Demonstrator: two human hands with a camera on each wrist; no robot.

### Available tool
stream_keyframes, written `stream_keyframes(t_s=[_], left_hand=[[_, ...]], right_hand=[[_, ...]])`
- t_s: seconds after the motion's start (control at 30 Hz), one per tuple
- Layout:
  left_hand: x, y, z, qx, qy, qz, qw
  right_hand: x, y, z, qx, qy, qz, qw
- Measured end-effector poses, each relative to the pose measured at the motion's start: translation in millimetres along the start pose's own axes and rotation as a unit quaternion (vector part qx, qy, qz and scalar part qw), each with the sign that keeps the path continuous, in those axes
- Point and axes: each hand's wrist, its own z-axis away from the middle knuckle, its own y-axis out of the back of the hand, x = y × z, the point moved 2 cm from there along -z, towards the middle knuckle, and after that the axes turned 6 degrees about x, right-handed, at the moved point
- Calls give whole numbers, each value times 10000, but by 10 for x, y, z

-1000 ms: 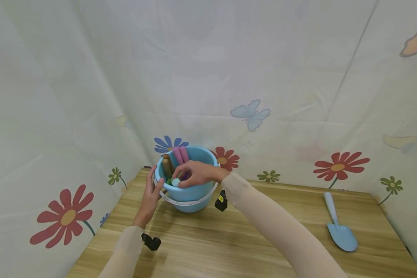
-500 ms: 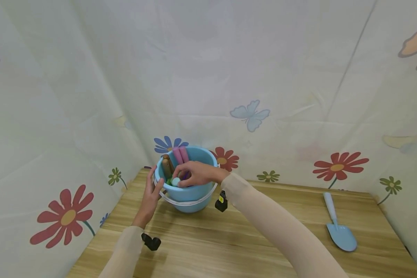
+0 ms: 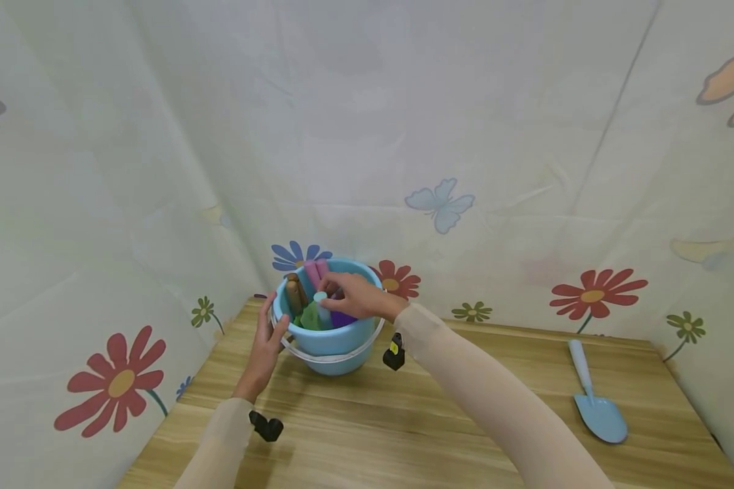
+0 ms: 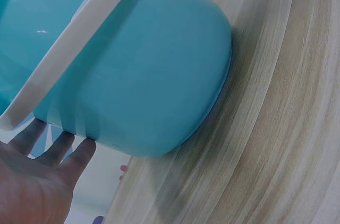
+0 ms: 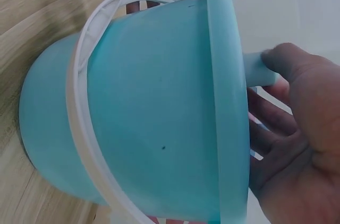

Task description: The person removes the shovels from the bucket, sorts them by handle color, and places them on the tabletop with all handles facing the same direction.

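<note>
A light blue bucket [image 3: 339,348] stands on the wooden table, its white carrying handle [image 3: 336,358] hanging down at the front. My left hand [image 3: 266,341] presses against the bucket's left side with straight fingers, the thumb near the rim. Over the opening, my right hand [image 3: 355,296] pinches the end of a light blue handle [image 3: 322,311] between thumb and fingers. That handle stands up inside the bucket, its lower part hidden. Around it are brown handles [image 3: 293,293], pink handles [image 3: 312,273], a green piece [image 3: 310,316] and a purple piece [image 3: 341,318].
A light blue toy shovel [image 3: 599,415] lies on the table [image 3: 367,435] at the right. A pale curtain [image 3: 355,136] printed with flowers and butterflies hangs behind the table and along its left side.
My right hand has shifted up and to the right with the light blue handle, showing more of its length. The green and purple pieces now show more. The left hand stays on the bucket.
</note>
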Motion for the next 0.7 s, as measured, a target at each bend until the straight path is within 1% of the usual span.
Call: stream_keyframes(t_s=[0.17,0.43,0.7], left_hand=[[-13,0,-1,14,8,7,10000],[-21,10,-5,3,24,-54,10000],[-7,8,-4,-17,72,37,10000]], right_hand=[[-7,65,12,380,24,103,9992],[-62,213,42,642,-167,49,9978],[-112,437,50,923,-112,-117,9956]])
